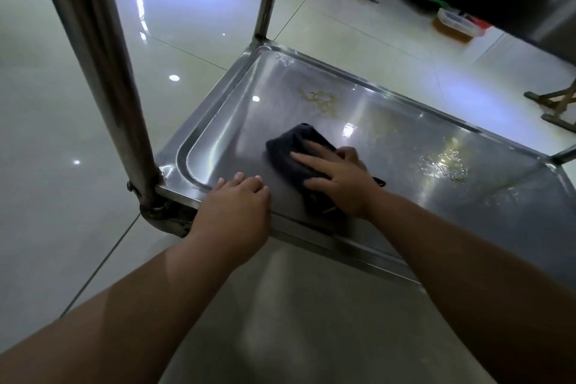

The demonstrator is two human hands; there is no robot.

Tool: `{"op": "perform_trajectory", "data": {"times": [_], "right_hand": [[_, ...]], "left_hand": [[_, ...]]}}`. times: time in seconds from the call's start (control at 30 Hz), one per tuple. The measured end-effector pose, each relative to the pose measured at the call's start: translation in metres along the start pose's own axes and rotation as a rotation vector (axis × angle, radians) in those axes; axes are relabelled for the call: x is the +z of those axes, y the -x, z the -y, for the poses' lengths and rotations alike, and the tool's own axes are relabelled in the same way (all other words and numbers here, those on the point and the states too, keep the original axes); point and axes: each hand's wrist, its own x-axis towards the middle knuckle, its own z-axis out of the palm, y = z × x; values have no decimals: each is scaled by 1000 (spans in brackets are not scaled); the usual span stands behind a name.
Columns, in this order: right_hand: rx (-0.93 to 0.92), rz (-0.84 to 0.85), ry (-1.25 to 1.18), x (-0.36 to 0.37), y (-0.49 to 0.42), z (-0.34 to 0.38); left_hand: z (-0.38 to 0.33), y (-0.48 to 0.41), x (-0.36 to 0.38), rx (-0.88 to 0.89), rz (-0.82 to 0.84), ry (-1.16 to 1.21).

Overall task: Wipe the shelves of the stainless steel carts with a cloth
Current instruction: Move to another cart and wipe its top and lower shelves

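Step in hand: wiping the lower shelf (389, 140) of the stainless steel cart, with the work not yet finished.

Cloth: a dark cloth (290, 146) lies bunched on the shelf floor, towards the near left part of the tray, well apart from both soiled patches.

Right hand (336, 178): laid flat on top of the cloth, fingers straight and spread, pressing it down onto the steel. It grips nothing; the palm and fingers bear on the cloth.

Left hand (240, 199): resting over the near rim of the shelf, just beside the corner post (103, 72), fingers loosely bent with the tips on the metal. It holds nothing and appears to steady the cart.

Condition of surface: a yellowish residue (321, 100) shows towards the far side, and a wet, glistening patch (445, 162) lies to the right. Neither is touched by the cloth.

Next move, in my judgement: the cloth needs to be pushed outward under firm flat pressure, first to the far residue, then right to the wet patch.
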Motion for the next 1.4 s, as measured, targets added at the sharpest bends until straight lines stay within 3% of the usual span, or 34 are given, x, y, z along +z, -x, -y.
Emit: {"op": "perform_trajectory", "data": {"times": [0.07, 0.13, 0.2, 0.23, 0.3, 0.37, 0.43, 0.5, 0.6, 0.63, 0.7, 0.8, 0.9, 0.93, 0.97, 1.07, 1.1, 1.13, 1.3, 1.4], "right_hand": [[261, -70, 34, -7, 17, -31], [747, -153, -33, -10, 34, -52], [931, -169, -46, -7, 43, -48], [882, -159, -22, -5, 45, -40], [607, -142, -18, 3, 56, -26], [243, -104, -69, 7, 80, -22], [63, -95, -112, 3, 105, -43], [249, -119, -43, -2, 119, -81], [884, -156, -68, -13, 126, -110], [976, -152, -70, -13, 126, -103], [872, -113, -37, -10, 126, -78], [374, -144, -121, 2, 149, -49], [81, -113, -92, -7, 177, -61], [68, -160, 19, -7, 184, -79], [186, -214, 89, -9, 189, -94], [881, -222, -31, -7, 189, -108], [924, -185, -3, -3, 185, -102], [872, -159, 18, 1, 183, -93], [274, -107, -60, -1, 210, -74], [172, -99, 62, -14, 223, -109]], "left_hand": [[0, -2, -3, -6, 45, 17], [-3, -6, -5, -7, 87, -33], [-13, -11, -10, -24, 113, -111], [-20, -13, -14, -57, 117, -118], [-35, -18, -19, -111, 121, -98], [-50, -24, -19, -69, 105, -65], [-63, -26, -15, -3, 80, 7], [-76, -23, -9, 29, 72, 90], [-94, -18, 6, 77, 99, 87], [-99, -16, 12, 94, 101, 59], [-103, -10, 22, 86, 65, 14], [-104, 2, 31, 45, -42, 65], [-102, 4, 33, 63, -109, 90], [-102, 3, 33, 62, -102, 99], [-102, 2, 33, 57, -95, 103], [-105, 1, 35, 37, -99, 83], [-107, 1, 36, 34, -98, 69], [-109, 2, 36, 30, -92, 53], [-117, -8, 26, -4, -34, 38], [-132, -21, 25, 77, 3, 52]]}}
